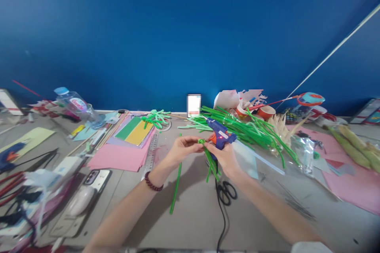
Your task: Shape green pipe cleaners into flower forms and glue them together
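My left hand pinches the top of a small bunch of green pipe cleaners, whose stems hang down and fan out. A blue and orange hot glue gun is in my right hand, its nozzle tilted up to the left. The thumb and fingertips of that hand also meet the curled top of the bunch. Below the hands lie black-handled scissors, beside the glue gun's black cord. A single green pipe cleaner lies on the table under my left forearm.
Behind my right hand lies a large pile of green pipe cleaners. Pink paper, a metal ruler and a plastic bottle are at left. A phone and mouse sit nearer. Dried husks lie far right.
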Motion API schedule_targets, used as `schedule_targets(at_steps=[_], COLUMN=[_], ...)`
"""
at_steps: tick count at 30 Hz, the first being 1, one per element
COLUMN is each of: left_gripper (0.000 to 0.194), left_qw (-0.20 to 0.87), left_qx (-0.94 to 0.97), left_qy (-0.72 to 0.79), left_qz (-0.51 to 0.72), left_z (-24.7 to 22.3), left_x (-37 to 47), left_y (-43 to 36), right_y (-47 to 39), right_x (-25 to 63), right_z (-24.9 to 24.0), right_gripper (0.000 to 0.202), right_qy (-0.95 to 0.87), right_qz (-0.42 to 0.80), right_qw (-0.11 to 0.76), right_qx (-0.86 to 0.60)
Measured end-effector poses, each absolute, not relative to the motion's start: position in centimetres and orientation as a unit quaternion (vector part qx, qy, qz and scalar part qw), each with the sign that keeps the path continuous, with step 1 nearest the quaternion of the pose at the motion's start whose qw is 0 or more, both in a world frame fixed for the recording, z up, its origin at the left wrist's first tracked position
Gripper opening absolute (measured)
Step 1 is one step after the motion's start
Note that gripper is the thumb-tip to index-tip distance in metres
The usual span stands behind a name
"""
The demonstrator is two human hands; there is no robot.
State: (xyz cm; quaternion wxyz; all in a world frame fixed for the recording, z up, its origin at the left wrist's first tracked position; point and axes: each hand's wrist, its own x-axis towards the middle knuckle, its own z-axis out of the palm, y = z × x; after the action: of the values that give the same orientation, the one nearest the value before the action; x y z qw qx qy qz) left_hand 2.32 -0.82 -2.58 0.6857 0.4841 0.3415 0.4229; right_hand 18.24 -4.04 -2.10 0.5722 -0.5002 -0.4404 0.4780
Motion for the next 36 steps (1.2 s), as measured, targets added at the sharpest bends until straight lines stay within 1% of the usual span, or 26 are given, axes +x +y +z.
schedule_targets(at_steps=[4, 8, 11, 14, 19, 24, 28, 36], left_gripper=[0.033, 0.032, 0.031, 0.028, 0.026, 0.030, 0.030, 0.031], left_qw=[0.677, 0.675, 0.677, 0.678, 0.674, 0.667, 0.669, 0.673], left_qx=[0.488, 0.482, 0.483, 0.487, 0.503, 0.497, 0.510, 0.514], left_qy=[0.346, 0.340, 0.329, 0.314, 0.297, 0.308, 0.291, 0.270], left_qz=[0.429, 0.444, 0.448, 0.452, 0.452, 0.461, 0.455, 0.458], left_z=[-2.3, -2.5, -2.6, -2.5, -2.1, -1.8, -2.1, -2.4], left_x=[2.4, 2.1, 1.5, 0.8, -0.6, -1.4, -1.7, -1.9], left_y=[-0.9, -0.8, -0.3, 0.4, 1.4, 1.9, 2.1, 2.2], right_y=[-4.0, -3.9, -3.9, -4.2, -4.7, -4.8, -4.8, -4.9], right_x=[18.4, 18.6, 19.0, 19.7, 21.1, 21.9, 21.8, 21.6], right_z=[-2.5, -2.4, -1.7, -0.6, 0.5, 0.6, 0.6, 0.6], right_gripper=[0.031, 0.028, 0.028, 0.029, 0.032, 0.029, 0.031, 0.027], right_qy=[-0.450, -0.448, -0.402, -0.382, -0.417, -0.456, -0.477, -0.498], right_qz=[0.462, 0.457, 0.505, 0.555, 0.591, 0.608, 0.618, 0.621], right_qw=[0.574, 0.591, 0.617, 0.613, 0.552, 0.499, 0.452, 0.414], right_qx=[-0.504, -0.491, -0.451, -0.413, -0.414, -0.417, -0.431, -0.441])
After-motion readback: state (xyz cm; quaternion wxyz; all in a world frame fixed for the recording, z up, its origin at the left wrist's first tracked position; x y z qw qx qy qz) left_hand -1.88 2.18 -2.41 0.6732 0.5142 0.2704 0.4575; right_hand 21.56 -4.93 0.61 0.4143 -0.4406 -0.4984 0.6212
